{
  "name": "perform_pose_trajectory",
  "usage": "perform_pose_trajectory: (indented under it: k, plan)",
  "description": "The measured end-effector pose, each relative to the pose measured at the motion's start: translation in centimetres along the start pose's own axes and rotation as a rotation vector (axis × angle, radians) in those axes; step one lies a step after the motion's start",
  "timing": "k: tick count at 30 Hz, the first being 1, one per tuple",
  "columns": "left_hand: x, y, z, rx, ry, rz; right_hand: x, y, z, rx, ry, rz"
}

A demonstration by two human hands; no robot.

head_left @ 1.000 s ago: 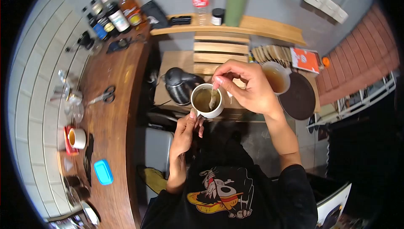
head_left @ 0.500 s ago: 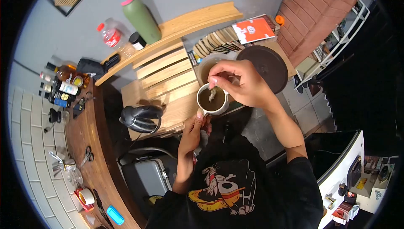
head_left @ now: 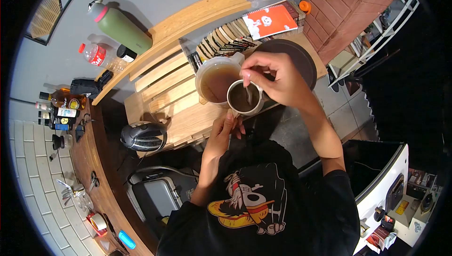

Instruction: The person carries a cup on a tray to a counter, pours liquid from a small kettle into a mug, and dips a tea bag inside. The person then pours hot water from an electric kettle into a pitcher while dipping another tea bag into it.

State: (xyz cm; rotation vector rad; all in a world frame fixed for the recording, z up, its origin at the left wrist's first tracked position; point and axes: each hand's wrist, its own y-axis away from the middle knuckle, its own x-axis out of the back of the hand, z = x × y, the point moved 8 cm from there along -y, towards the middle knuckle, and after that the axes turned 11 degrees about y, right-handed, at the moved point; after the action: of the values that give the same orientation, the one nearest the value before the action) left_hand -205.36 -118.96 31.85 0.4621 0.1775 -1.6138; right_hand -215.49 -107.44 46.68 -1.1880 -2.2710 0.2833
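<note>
The left hand [head_left: 219,138] grasps the cup [head_left: 246,113] by its handle. The right hand [head_left: 278,80] pinches a tea bag [head_left: 249,97], which hangs inside

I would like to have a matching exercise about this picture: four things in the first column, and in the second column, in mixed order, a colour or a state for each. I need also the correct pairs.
Column one:
1. Cup
2. Kettle
3. Flask
4. Notebook

Column two:
A. Green, with a pink ring
B. Held by the left hand
C. Orange, with a white drawing
D. Mostly black

Pairs: 1-B, 2-D, 3-A, 4-C
</note>
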Motion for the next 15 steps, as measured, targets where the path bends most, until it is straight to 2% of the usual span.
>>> perform_pose_trajectory:
  k: [3,5,9,11,13,15]
  plan:
    - [-0.1,-0.8,-0.1,-0.014,-0.008,-0.018,0.5,-0.5,-0.4,0.054,0.003,-0.017]
    - [0.0,-0.8,-0.1,-0.022,-0.016,-0.016,1.6,-1.0,-0.1,-0.063,-0.065,0.056]
    - [0.7,-1.1,0.1,-0.041,-0.002,0.029,-0.8,-1.7,1.2,0.102,0.029,-0.101]
    - [1.5,-1.2,0.0,-0.051,-0.002,0.052,-0.7,-1.9,0.9,0.098,0.008,-0.114]
    - [2.1,-1.2,0.0,-0.043,-0.025,0.067,0.5,-2.3,1.4,-0.074,-0.075,-0.036]
    - [2.3,-1.1,0.8,-0.061,-0.025,0.103,0.1,-2.7,1.9,-0.089,-0.117,-0.047]
